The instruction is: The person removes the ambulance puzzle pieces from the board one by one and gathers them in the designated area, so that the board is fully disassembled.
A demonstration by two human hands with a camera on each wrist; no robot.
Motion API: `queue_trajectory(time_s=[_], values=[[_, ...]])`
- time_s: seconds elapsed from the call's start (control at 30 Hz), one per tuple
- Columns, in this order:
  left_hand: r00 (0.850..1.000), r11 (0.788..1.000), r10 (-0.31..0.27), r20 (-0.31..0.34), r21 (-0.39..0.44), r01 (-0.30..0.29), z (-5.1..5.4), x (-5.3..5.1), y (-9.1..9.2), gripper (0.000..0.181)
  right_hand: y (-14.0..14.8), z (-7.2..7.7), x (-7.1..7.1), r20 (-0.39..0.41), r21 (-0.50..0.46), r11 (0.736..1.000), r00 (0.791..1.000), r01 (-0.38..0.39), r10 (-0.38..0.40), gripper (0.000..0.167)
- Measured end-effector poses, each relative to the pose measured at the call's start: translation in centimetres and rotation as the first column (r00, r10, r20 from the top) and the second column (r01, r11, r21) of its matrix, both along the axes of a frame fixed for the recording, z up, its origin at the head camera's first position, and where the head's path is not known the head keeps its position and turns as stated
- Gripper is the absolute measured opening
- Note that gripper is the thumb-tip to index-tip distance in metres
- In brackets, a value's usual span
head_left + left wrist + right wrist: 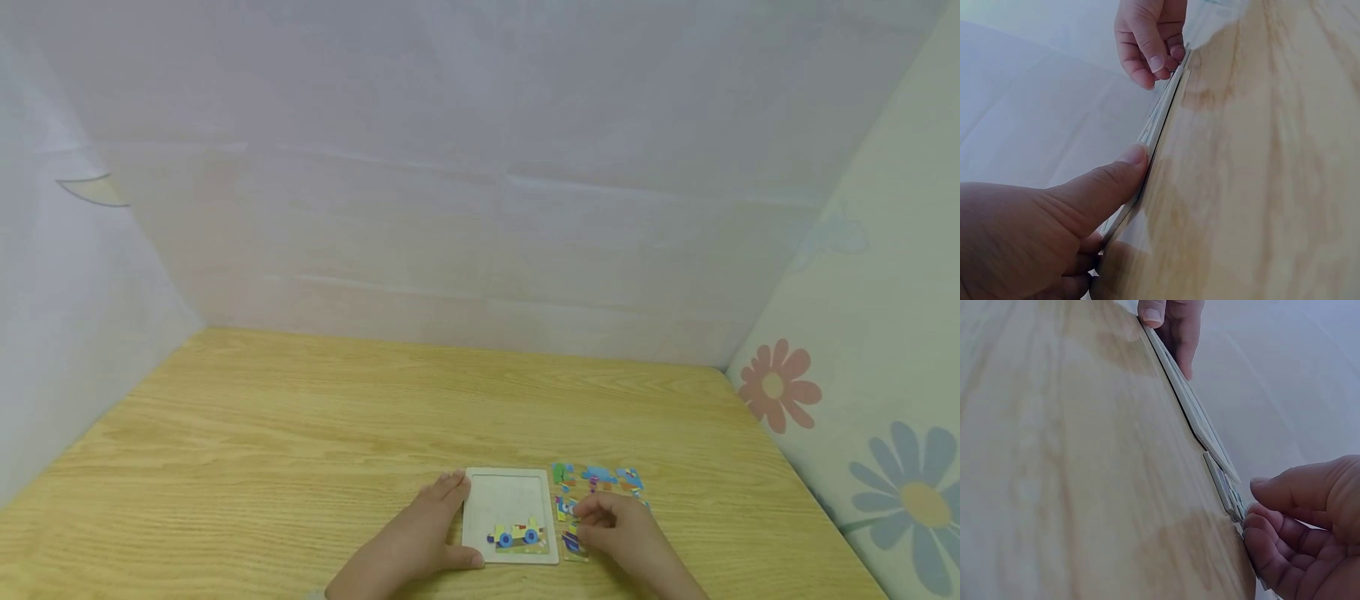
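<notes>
A square puzzle board (510, 500) with a pale raised rim lies flat on the table. Several joined pieces in its lower part form a yellow vehicle with blue wheels (517, 536). My left hand (420, 533) holds the board's left side, the thumb at the near corner and the fingers along the edge farther up. To the board's right lie loose puzzle pieces (572, 542) in blue, green, purple and yellow. My right hand (622, 529) is over them, its bent fingers at the pieces and a gap between thumb and fingers. No piece shows in that gap.
The wood-grain table (300, 433) stretches away to a pale hanging cloth (480, 250) at the back. A cloth printed with flowers (772, 385) borders the right side. Another pale cloth (67, 333) stands along the left.
</notes>
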State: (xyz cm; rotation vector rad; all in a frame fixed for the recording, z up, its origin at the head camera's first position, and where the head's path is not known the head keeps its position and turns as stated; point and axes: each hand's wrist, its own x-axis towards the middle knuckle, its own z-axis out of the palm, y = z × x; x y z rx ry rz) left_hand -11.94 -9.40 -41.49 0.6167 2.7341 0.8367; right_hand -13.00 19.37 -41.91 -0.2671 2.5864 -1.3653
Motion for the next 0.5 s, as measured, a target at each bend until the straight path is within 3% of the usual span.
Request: queue_trajectory(time_s=[0.27,0.5], values=[[1.000,1.000,0.008,0.028,0.004,-0.008,-0.09,0.01,-0.04,0.094,-0.07,0.07,-0.11,-0.011,-0.010,1.000,1.000,0.003,-0.003,0.019],[1.000,1.000,0.011,0.028,0.003,-0.011,-0.12,0.05,0.00,0.094,-0.27,0.68,-0.41,-0.008,0.009,0.999,0.999,0.050,-0.050,0.018]])
